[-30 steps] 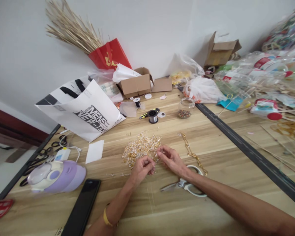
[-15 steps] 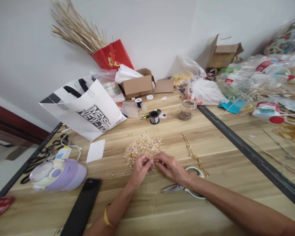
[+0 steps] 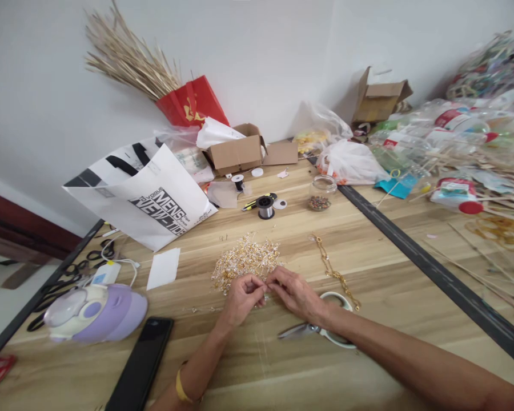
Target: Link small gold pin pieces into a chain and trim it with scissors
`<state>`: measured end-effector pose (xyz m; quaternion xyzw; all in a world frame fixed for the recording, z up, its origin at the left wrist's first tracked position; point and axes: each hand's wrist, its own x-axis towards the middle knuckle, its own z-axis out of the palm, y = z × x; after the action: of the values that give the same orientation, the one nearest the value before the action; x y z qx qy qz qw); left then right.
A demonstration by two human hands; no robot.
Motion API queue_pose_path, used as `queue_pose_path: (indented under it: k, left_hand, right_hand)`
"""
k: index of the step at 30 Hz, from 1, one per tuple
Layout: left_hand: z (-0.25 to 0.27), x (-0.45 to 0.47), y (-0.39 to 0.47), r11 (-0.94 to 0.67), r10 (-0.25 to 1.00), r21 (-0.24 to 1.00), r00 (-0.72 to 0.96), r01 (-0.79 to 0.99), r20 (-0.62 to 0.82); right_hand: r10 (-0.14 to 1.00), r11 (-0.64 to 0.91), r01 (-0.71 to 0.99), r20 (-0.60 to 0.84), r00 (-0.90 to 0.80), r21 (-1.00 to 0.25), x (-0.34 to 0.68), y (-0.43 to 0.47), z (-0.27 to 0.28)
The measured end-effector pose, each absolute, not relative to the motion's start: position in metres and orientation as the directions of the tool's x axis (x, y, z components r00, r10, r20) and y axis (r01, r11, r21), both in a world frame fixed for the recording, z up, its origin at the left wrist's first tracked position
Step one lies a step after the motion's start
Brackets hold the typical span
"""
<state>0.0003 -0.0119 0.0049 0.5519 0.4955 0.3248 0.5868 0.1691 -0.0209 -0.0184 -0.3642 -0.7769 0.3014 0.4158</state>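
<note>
My left hand (image 3: 242, 298) and my right hand (image 3: 297, 294) meet fingertip to fingertip at the near edge of a pile of small gold and clear pieces (image 3: 246, 258). Both are closed in a pinch. What they hold is too small to make out, though a tiny shiny bit shows under the left fingers. A thin strand of clear pieces (image 3: 202, 309) lies on the wood left of that hand. Partly under my right wrist are scissors (image 3: 300, 330) with pale handles. A gold chain (image 3: 330, 268) lies beyond them, to the right.
Farther back stand a wire spool (image 3: 265, 208) and a glass jar (image 3: 321, 197) of small beads. On the left are a white paper bag (image 3: 154, 191), a purple-and-white device (image 3: 103, 311) and a black phone (image 3: 143, 359). Plastic bottles (image 3: 454, 123) crowd the far right.
The view has shifted slightly, so the table things sit a little lower and farther left. My hands stay together at the pile, fingers still pinched, with only small finger movement.
</note>
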Motion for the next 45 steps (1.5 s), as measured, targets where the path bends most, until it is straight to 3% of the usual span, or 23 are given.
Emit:
queue_pose_path:
  k: [18,34,45]
  left_hand:
    - [0.0114,0.0015,-0.0142,0.276,0.914,0.961,0.307,0.005,-0.264]
    - [0.0133,0.0015,-0.0172,0.361,0.832,0.932,0.439,0.035,-0.339]
    - [0.0091,0.0021,-0.0163,0.329,0.871,0.944,0.387,0.0,-0.303]
  right_hand:
    - [0.867,0.477,0.337,0.373,-0.329,-0.812,0.1686,-0.0206,-0.0141]
    - [0.867,0.47,0.35,0.351,-0.354,-0.81,0.1693,-0.0212,-0.0175]
    - [0.858,0.502,0.274,0.43,-0.282,-0.821,0.1698,-0.0227,-0.0151]
